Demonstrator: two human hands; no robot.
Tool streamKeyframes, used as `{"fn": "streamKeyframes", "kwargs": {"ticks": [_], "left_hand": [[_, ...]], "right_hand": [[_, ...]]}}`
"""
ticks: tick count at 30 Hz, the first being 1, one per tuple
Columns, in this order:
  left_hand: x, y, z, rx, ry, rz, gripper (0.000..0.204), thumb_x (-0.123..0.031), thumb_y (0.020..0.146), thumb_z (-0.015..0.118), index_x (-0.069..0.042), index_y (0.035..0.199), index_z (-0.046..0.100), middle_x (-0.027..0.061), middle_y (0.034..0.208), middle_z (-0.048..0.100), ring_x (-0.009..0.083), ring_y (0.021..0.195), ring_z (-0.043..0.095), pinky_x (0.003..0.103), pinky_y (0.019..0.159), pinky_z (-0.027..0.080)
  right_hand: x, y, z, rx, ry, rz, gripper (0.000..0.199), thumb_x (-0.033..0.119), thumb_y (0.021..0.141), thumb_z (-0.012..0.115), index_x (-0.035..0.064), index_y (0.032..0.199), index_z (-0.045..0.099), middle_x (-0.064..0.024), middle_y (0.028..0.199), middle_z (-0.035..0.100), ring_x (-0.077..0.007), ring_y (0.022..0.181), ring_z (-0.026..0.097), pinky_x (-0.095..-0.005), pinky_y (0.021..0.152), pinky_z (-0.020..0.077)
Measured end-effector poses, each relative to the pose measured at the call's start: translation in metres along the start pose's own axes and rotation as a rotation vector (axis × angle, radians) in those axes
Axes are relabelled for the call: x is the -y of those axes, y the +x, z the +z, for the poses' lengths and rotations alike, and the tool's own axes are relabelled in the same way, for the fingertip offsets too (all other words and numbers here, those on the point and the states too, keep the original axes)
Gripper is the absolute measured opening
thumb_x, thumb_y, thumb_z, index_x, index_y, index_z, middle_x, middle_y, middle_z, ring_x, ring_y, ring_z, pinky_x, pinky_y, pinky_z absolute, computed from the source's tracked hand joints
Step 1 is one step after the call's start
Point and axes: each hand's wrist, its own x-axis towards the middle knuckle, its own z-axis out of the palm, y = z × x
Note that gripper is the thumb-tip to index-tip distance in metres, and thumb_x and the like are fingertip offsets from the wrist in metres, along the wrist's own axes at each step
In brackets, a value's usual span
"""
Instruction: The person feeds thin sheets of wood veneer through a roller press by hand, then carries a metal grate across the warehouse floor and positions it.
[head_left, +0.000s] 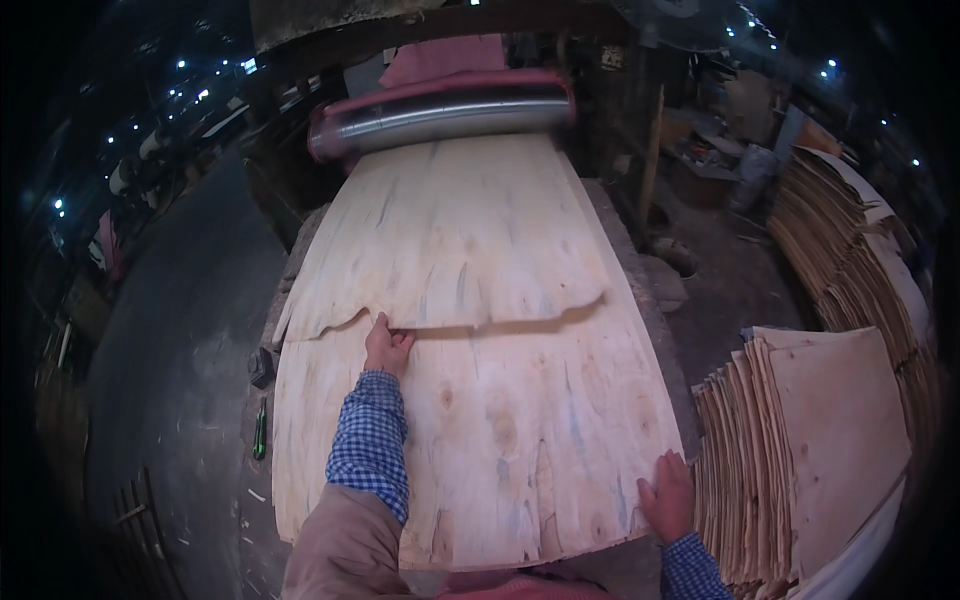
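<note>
Two pale wood veneer sheets lie overlapped in front of me. The upper veneer sheet (pixel 450 230) has a ragged near edge and runs back to a metal roller. My left hand (pixel 388 347) is closed on that near edge, left of its middle. Under it, the lower veneer sheet (pixel 500 430) extends toward me, with knots, grey streaks and a split near its front edge. My right hand (pixel 668 498) rests at the lower sheet's right edge near the front corner, thumb apart from the fingers.
The shiny roller (pixel 450 118) with pink-red edges spans the far end. A green-and-black utility knife (pixel 260 430) lies left of the sheets, near a small dark block (pixel 261 368). Stacked veneer (pixel 840 420) stands close on the right, with another tall veneer stack (pixel 830 230) behind.
</note>
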Motion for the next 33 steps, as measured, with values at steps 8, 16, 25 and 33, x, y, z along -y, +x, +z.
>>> {"fn": "streamKeyframes", "kwargs": {"ticks": [8,16,25,33], "left_hand": [[0.043,-0.202,-0.078,0.041,0.243,-0.097,0.027,-0.024,0.095,0.056,-0.007,0.117,0.059,0.0068,0.108,0.064,0.0217,0.099,0.062,0.036,0.084,0.052],[0.065,-0.36,-0.204,-0.089,0.12,-0.135,0.036,-0.036,0.099,0.05,-0.005,0.113,0.061,0.013,0.112,0.066,0.0306,0.102,0.065,0.041,0.082,0.055],[0.107,-0.418,-0.245,0.398,-0.148,-0.611,0.072,-0.061,0.095,0.04,-0.004,0.138,0.047,0.0195,0.123,0.062,0.0383,0.109,0.061,0.045,0.088,0.053],[0.048,-0.35,-0.187,0.12,-0.015,0.048,0.05,-0.038,0.101,0.04,-0.006,0.139,0.042,0.014,0.123,0.061,0.0295,0.102,0.064,0.036,0.077,0.056]], "right_hand": [[-0.031,0.032,-0.029,0.07,0.191,0.172,0.034,0.016,0.073,0.074,0.0017,0.102,0.064,-0.0176,0.098,0.066,-0.033,0.087,0.064,-0.0406,0.079,0.0505],[-0.099,0.079,-0.011,0.253,0.631,0.271,0.028,0.015,0.078,0.074,-0.002,0.098,0.064,-0.0065,0.082,0.069,-0.0171,0.071,0.065,-0.0317,0.068,0.0531],[0.034,0.127,-0.138,0.594,1.477,0.197,0.038,0.009,0.085,0.057,-0.0104,0.117,0.058,-0.0167,0.107,0.067,-0.0227,0.091,0.068,-0.0327,0.081,0.0547],[-0.05,0.063,-0.023,0.438,1.564,0.453,0.041,0.007,0.085,0.052,-0.008,0.123,0.055,-0.0168,0.112,0.066,-0.0271,0.098,0.067,-0.0352,0.087,0.0542]]}}
